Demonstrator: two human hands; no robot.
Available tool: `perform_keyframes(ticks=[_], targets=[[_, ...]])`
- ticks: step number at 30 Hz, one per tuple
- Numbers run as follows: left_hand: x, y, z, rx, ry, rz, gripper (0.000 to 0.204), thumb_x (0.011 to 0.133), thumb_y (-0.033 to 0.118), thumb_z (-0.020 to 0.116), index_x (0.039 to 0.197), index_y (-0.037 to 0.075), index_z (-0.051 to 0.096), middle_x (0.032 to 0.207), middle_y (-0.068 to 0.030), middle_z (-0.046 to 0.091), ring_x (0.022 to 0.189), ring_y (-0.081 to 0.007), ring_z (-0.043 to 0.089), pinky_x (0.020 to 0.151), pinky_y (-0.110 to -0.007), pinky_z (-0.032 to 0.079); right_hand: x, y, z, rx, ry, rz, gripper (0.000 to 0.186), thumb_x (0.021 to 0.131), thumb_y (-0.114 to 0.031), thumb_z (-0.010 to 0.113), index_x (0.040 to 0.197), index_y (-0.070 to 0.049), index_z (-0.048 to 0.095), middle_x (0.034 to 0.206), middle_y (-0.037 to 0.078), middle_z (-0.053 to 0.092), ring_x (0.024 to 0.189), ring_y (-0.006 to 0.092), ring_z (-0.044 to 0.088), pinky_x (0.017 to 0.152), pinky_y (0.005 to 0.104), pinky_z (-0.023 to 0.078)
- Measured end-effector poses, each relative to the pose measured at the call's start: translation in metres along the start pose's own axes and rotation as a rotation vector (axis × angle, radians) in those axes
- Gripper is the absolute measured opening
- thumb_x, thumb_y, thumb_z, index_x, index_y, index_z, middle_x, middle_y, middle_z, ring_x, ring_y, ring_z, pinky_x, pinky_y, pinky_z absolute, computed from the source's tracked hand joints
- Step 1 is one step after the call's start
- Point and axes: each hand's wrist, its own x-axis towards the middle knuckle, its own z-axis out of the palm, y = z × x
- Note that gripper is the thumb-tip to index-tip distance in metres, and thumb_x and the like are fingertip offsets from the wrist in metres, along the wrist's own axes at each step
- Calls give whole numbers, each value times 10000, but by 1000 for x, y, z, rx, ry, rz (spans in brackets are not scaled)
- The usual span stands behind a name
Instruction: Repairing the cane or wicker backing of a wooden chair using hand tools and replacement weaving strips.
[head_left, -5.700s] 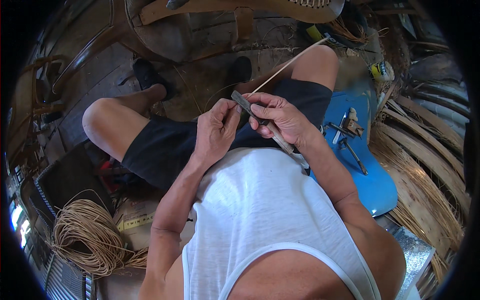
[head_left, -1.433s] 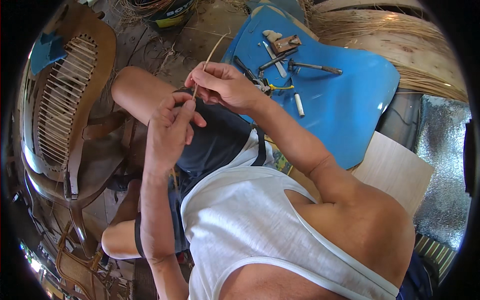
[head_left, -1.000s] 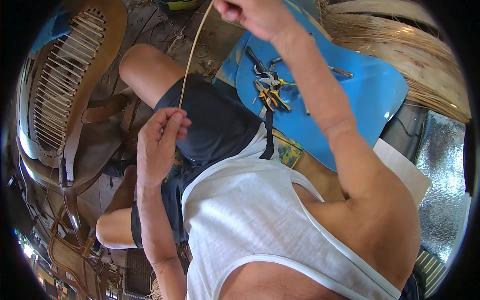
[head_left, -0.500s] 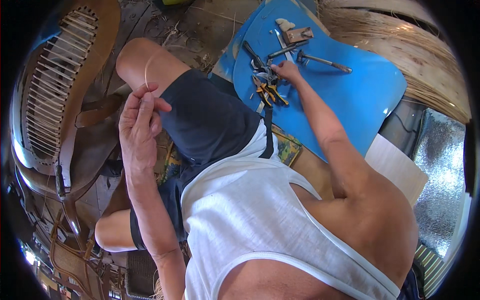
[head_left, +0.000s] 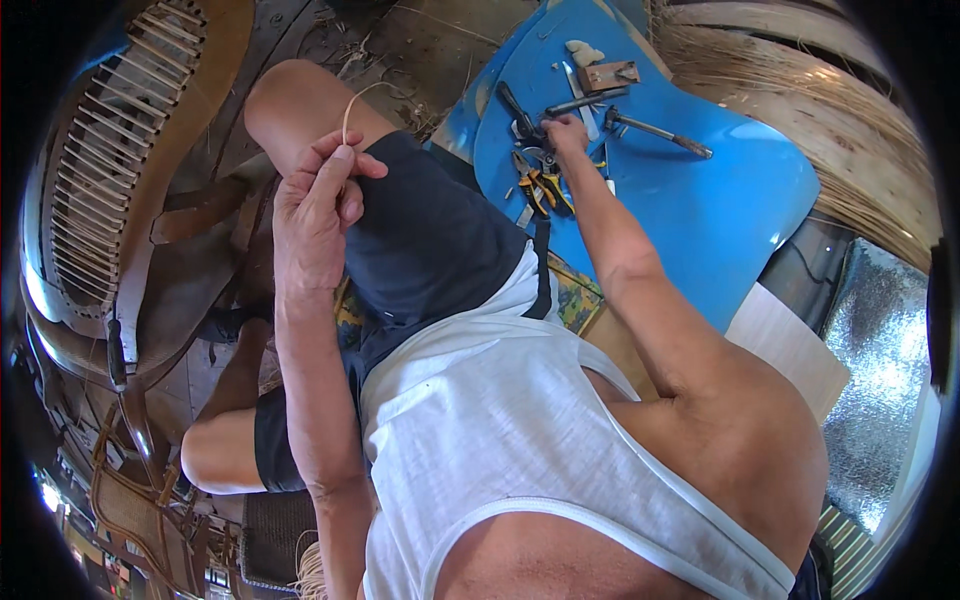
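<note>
A thin pale cane strand [head_left: 348, 115] curves up from my left hand [head_left: 318, 205], pinched between thumb and forefinger above my bent leg. My right hand [head_left: 567, 135] reaches onto a blue curved board [head_left: 720, 200], its fingers curled down among metal tools. What those fingers grip is partly hidden. Close below it lie yellow-and-black pliers [head_left: 545, 190]. A dark-handled tool [head_left: 512, 105] lies just left of the hand. A grey metal rod [head_left: 585, 102] and a hammer [head_left: 660, 134] rest beyond and to the right.
On the board's far part sits a small wooden block [head_left: 608, 76]. Bundles of cane strands [head_left: 830, 140] lie at the far right. At left stands a wooden chair frame [head_left: 215, 90] with pale strips [head_left: 115, 160] across its opening. A silvery sheet [head_left: 875, 370] is at right.
My left hand has shifted right and slightly up with the cane strand. My right hand stays among the tools, its fingers moved slightly, and something yellow now shows beside its wrist.
</note>
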Motion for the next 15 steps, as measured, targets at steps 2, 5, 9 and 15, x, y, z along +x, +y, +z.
perform_keyframes(ticks=[2, 5, 9, 15], targets=[[0, 0, -2, 5, 0, -8, 254, 1020, 177, 585, 1174, -21, 624, 893, -87, 709, 567, -23, 407, 537, -175, 319, -4, 1, -10, 98, 66, -39, 285, 741, -242, 796, 950, -72, 706, 1051, 133, 719, 933, 277, 690, 845, 466, 533], [2, 0, -6, 6, -12, -5, 249, 1016, 175, 588, 1159, -24, 629, 889, -90, 715, 550, -22, 404, 528, -172, 315, -5, 12, -14, 441, -68, -130, 253, 747, -100, 796, 971, -44, 691, 946, 86, 709, 814, 189, 680, 715, 345, 544], [2, -2, -7, -10, -29, -23, 248, 1021, 171, 583, 1180, -16, 619, 899, -76, 709, 539, -23, 394, 513, -173, 303, 2, 17, -20, 553, -337, -212, 293, 769, -56, 792, 1045, -40, 696, 954, 40, 708, 846, 142, 667, 745, 304, 532], [0, -6, -6, -14, -5, 3, 249, 1021, 172, 585, 1191, -8, 614, 906, -70, 705, 538, -26, 390, 510, -174, 296, -19, -8, -10, 44, -246, -336, 268, 833, -183, 777, 1066, -63, 720, 973, 78, 712, 896, 181, 676, 828, 322, 523]])
